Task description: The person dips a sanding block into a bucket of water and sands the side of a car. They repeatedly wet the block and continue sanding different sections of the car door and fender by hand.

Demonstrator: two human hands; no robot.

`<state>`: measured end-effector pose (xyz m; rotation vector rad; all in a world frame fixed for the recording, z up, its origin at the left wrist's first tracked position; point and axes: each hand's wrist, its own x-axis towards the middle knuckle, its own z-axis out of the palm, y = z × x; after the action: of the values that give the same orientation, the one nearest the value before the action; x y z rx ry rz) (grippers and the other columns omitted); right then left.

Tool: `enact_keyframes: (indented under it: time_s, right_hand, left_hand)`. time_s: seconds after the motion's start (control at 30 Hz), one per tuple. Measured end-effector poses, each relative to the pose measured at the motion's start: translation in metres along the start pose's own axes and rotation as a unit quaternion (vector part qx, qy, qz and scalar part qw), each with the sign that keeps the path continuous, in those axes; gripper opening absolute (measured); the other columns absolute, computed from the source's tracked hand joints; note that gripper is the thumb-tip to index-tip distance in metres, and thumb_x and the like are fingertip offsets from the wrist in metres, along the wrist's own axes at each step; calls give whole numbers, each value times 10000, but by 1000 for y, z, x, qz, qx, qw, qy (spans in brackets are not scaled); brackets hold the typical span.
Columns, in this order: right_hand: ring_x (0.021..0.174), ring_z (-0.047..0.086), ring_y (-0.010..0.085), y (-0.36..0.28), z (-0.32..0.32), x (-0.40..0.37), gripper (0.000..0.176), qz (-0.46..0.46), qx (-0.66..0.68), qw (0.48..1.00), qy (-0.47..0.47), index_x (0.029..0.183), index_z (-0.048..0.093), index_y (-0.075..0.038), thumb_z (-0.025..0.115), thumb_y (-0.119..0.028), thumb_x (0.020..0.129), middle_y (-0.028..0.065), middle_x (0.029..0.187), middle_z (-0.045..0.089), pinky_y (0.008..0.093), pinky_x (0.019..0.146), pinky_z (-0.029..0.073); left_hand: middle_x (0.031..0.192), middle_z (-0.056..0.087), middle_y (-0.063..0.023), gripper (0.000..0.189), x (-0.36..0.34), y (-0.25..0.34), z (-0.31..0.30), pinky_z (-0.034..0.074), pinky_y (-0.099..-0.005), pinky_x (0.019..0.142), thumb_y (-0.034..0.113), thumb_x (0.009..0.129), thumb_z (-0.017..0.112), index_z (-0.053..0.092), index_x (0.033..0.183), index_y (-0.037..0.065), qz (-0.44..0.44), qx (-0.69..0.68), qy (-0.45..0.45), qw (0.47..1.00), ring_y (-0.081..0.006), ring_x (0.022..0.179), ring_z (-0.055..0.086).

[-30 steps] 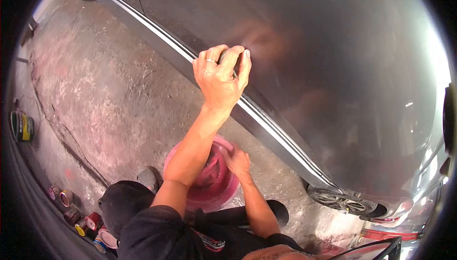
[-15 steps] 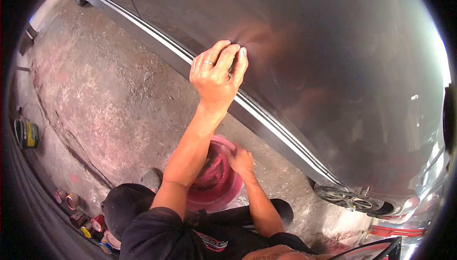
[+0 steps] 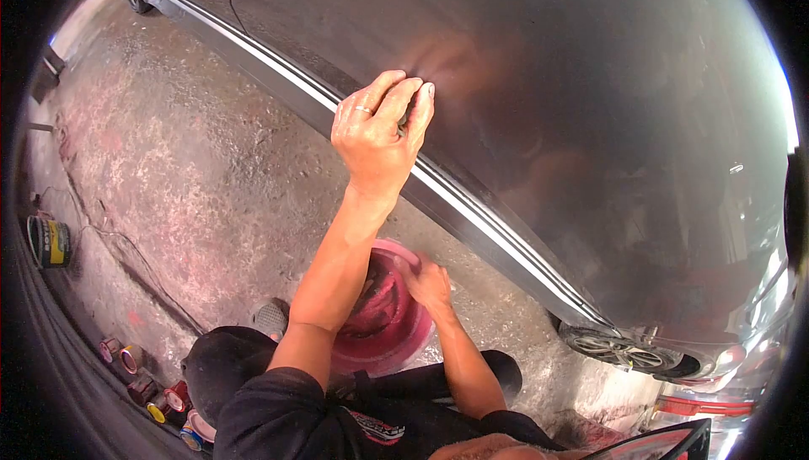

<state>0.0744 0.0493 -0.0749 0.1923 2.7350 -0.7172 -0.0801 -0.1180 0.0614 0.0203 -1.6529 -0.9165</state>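
My left hand [image 3: 383, 127] is raised to the grey car's side panel [image 3: 539, 131], its bent fingertips at the surface. The fingers are drawn together, with something dark showing between them that I cannot make out. A ring sits on one finger. Below, my right hand [image 3: 428, 283] grips the right rim of a pink plastic bucket [image 3: 409, 338], its thumb over the edge. Reddish wet-looking contents and a dark patch show inside the bucket. My left forearm covers part of its left side.
A white-striped sill [image 3: 472, 195] runs along the car's lower edge, with a wheel [image 3: 628, 350] at lower right. Wet concrete floor [image 3: 202, 148] lies beside it. A labelled tub [image 3: 49, 241] and several small cans [image 3: 175, 396] stand at left. A cable crosses the floor.
My left hand has shifted very slightly left against the panel. My right hand stays at the bucket's rim. The whole view has tilted a little.
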Motion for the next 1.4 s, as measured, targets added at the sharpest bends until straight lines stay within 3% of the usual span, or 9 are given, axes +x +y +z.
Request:
enact_keyframes:
  time_s: [0.37, 0.57, 0.63, 1.07, 1.13, 1.23, 1.4]
  right_hand:
    - [856, 647, 438, 10, 9, 4, 495, -3, 12, 1000, 16, 1073, 651, -72, 623, -514, 850, 222, 854, 676, 490, 735, 504]
    - [882, 648, 435, 8, 5, 4, 502, -2, 10, 1000, 9, 1095, 647, -84, 612, -522, 853, 225, 875, 679, 490, 755, 505]
    - [867, 634, 448, 7, 5, 4, 531, -9, 10, 1000, -1, 1093, 638, -77, 539, -555, 885, 246, 893, 665, 522, 740, 491]
    - [847, 641, 444, 6, 4, 1, 545, -13, 5, 1000, 5, 1119, 633, -95, 526, -577, 888, 237, 870, 670, 519, 729, 500]
    - [853, 641, 441, 7, 5, 2, 546, -14, 4, 1000, 6, 1118, 634, -97, 534, -579, 883, 234, 880, 670, 517, 730, 500]
    - [856, 640, 437, 8, 6, 3, 544, -13, 12, 1000, 1, 1109, 636, -93, 543, -577, 880, 230, 881, 670, 516, 730, 497]
    - [842, 639, 440, 9, 6, 4, 526, -11, 10, 1000, 1, 1099, 636, -93, 552, -564, 879, 225, 863, 670, 522, 723, 495]
  left_hand:
    - [903, 686, -18, 143, -1, 0, 3, 488, -341, 710, 153, 706, 790, 715, 819, 109, -3, -3, 21, 1000, -211, 741, 644]
    - [909, 687, -14, 147, -2, 0, 2, 488, -340, 717, 160, 706, 794, 719, 822, 113, -10, -7, 13, 1000, -206, 752, 645]
    - [909, 687, -14, 150, -2, 1, 2, 488, -339, 716, 162, 703, 796, 720, 824, 115, -8, -3, 12, 1000, -204, 755, 644]
    - [918, 683, -30, 151, -2, 1, 3, 490, -341, 705, 138, 722, 779, 708, 852, 107, -2, -2, 16, 1000, -213, 768, 639]
    - [963, 682, -74, 170, -4, 7, 1, 494, -335, 784, 97, 773, 760, 705, 932, 70, -109, -79, -1, 991, -215, 886, 648]
    - [1000, 655, -76, 180, -15, 8, 7, 489, -336, 818, 77, 806, 730, 695, 982, 70, -154, -126, -28, 980, -219, 936, 624]
    - [995, 644, -66, 142, -17, 13, 8, 476, -329, 838, 58, 817, 713, 698, 957, 80, -132, -100, -12, 986, -220, 941, 606]
